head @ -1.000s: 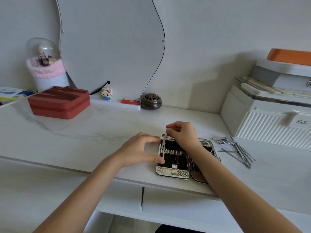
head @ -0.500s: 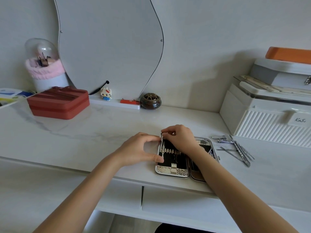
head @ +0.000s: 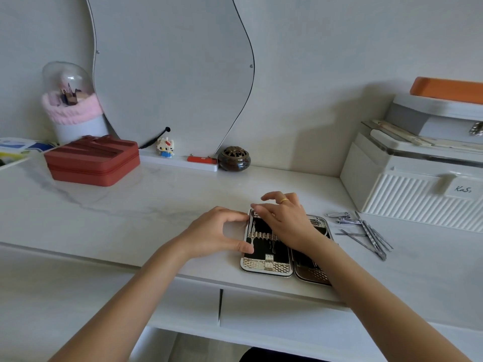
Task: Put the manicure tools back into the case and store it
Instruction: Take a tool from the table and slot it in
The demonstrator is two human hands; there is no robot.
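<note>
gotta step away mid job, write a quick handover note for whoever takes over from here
Left hand: steadies the left edge of the open manicure case between thumb and fingers.
Right hand: fingers press on a tool at the top of the case's left half.
Done: some tools sit under the case's strap.
Left: loose metal tools and nail clippers lie on the countertop right of the case; slot them in, close the case, store it.

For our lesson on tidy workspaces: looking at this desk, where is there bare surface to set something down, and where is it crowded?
Bare marble lies between the red box and the open manicure case, and along the front edge right of the loose tools. It is crowded around the case, where the left hand and right hand work, and between case and white organizer.
</note>
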